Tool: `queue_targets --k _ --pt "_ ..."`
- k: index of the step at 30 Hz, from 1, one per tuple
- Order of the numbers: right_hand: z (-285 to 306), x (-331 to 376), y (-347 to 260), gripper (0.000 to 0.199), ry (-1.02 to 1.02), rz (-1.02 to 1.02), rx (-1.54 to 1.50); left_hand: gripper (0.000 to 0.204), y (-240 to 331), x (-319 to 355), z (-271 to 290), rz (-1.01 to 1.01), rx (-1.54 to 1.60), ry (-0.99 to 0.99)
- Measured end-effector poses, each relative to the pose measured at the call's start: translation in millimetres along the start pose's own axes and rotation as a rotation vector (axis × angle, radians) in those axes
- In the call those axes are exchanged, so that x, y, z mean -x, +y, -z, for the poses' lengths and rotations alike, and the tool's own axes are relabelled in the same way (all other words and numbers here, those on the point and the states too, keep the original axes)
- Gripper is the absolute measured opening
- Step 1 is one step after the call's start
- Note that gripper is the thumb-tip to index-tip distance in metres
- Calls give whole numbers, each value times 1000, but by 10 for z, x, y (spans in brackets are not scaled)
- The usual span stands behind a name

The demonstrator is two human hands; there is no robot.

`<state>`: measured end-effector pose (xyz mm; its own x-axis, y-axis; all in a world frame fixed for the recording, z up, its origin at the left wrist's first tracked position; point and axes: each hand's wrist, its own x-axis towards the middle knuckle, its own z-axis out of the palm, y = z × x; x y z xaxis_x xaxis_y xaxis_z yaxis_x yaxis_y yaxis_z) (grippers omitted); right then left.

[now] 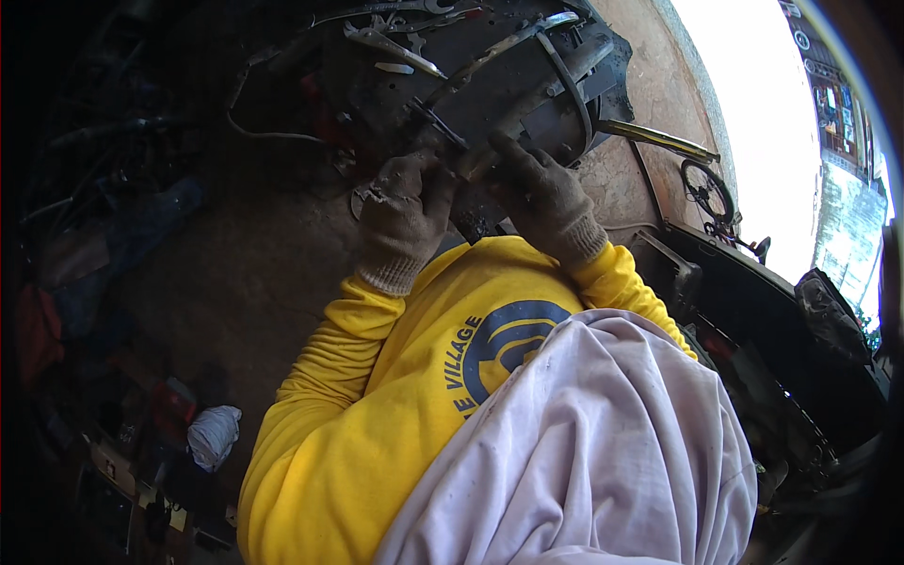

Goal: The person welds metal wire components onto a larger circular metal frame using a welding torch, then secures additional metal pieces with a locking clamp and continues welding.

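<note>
Both hands wear dirty knit work gloves over yellow sleeves. My left hand (407,209) is closed around a thin dark tool (439,124) whose tip points at a grey metal bar (527,94). My right hand (544,193) grips the near end of that bar, which lies across a dark metal machine part (584,66) on the ground. A curved dark strap (570,85) loops over the part. My yellow shirt and a pale cloth over my lap fill the lower picture.
Wrenches and pliers (386,40) lie on the dirt floor beyond the part. A yellow-handled tool (659,139) rests to the right, near a small wheel-shaped piece (708,188). A white rag (213,435) and dark clutter sit at the lower left; a black panel (782,311) at right.
</note>
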<state>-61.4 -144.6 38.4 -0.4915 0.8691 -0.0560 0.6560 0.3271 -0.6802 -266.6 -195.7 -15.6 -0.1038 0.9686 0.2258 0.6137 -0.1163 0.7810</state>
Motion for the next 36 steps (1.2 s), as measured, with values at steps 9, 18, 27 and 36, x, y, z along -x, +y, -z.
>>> queue_targets --k 9,18,27,36 --pt "34 64 50 22 18 -173 347 81 -152 -330 -71 -3 -269 247" --pt "-20 -35 98 23 5 -103 376 90 -195 -403 -265 20 -342 120" --pt "-17 -60 59 22 -93 -186 420 83 -289 -387 -355 44 -285 91" --pt "30 -128 71 22 -139 -212 346 79 -180 -430 -302 51 -344 98"
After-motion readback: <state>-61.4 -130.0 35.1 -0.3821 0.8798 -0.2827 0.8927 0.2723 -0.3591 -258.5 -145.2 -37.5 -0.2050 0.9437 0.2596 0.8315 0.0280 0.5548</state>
